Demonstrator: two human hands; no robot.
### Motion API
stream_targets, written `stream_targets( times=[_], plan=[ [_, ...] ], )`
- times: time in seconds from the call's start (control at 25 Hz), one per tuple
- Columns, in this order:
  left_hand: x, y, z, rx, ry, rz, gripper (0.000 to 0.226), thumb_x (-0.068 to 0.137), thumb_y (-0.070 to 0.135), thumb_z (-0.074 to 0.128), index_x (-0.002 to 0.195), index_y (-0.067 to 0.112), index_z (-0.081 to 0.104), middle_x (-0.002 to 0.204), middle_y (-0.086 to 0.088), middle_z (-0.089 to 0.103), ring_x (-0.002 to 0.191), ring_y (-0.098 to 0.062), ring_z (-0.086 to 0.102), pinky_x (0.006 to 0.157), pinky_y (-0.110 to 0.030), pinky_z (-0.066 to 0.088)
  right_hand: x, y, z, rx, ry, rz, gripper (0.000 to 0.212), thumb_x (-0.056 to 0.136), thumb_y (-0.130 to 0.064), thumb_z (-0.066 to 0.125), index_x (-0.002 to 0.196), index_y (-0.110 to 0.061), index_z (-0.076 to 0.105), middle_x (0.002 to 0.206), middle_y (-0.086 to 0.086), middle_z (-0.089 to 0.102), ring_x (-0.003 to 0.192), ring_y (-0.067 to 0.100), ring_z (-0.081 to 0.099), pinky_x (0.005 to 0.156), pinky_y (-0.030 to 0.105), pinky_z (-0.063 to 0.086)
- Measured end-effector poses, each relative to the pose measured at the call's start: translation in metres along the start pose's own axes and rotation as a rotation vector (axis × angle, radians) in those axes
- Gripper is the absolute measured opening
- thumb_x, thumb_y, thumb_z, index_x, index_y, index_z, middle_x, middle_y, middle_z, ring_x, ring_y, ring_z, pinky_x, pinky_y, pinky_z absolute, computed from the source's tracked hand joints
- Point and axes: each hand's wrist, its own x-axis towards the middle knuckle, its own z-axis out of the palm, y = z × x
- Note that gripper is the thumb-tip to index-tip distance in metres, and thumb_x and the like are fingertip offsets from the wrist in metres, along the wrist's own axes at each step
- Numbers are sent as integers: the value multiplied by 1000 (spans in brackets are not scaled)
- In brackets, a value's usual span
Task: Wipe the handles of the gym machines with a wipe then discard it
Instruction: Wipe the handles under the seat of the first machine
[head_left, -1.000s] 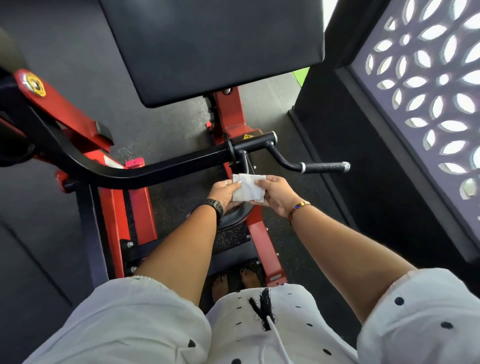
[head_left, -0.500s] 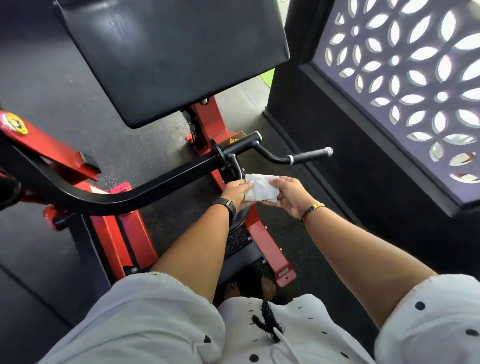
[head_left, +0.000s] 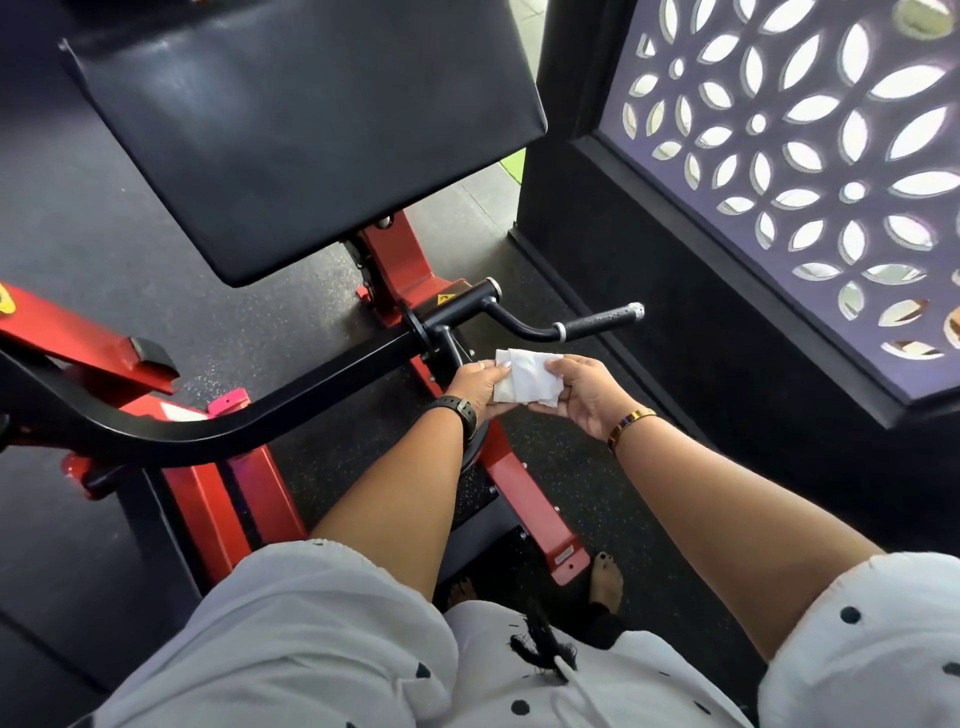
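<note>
A white wipe (head_left: 525, 376) is held between both hands just below the machine's handles. My left hand (head_left: 475, 385) pinches its left edge; my right hand (head_left: 584, 391) grips its right side with the thumb on top. The black knurled handle (head_left: 602, 319) sticks out to the right, a little above and beyond the wipe, apart from both hands. A second short handle (head_left: 451, 342) drops down behind my left hand, partly hidden. Both handles join the curved black arm (head_left: 218, 429) of the red-framed machine.
A large black pad (head_left: 291, 130) hangs over the machine ahead. The red frame (head_left: 524, 499) runs down to the dark rubber floor near my feet. A black wall with a patterned lattice screen (head_left: 810, 171) stands close on the right.
The view has shifted slightly. Both hands have kept the wipe between them and worked it; it now looks more crumpled, with my right thumb on top.
</note>
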Motion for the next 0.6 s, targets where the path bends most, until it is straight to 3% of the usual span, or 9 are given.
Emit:
stream_targets(
  times=[0.16,0.32,0.48,0.6],
  plan=[
    [11,3,26,-2,23,-2,13,99,9,47,88,13,54,89,-8,58,76,-16,57,66,-32,52,13,-15,-21,-4,-22,8,24,95,-8,49,117,1,52,99,19,62,81,29,66,64,43,60],
    [23,9,55,-44,98,22,15,99,7,46,87,12,54,85,-8,57,74,-16,57,54,-28,55,32,-38,-45,-22,-96,41,26,95,-8,49,119,1,50,101,19,61,83,29,66,64,43,60],
    [39,4,91,-92,182,22,10,98,8,47,100,11,57,88,-7,61,77,-16,60,67,-32,54,48,-66,-76,-84,-170,72,26,96,-8,47,120,0,52,102,18,63,83,27,67,66,42,60],
    [47,0,120,-143,221,34,12,97,9,49,94,14,59,87,-5,63,78,-17,62,67,-31,54,58,-85,-98,-127,-182,86,26,96,-7,47,120,0,50,101,17,63,84,27,66,72,44,59]
  ],
)
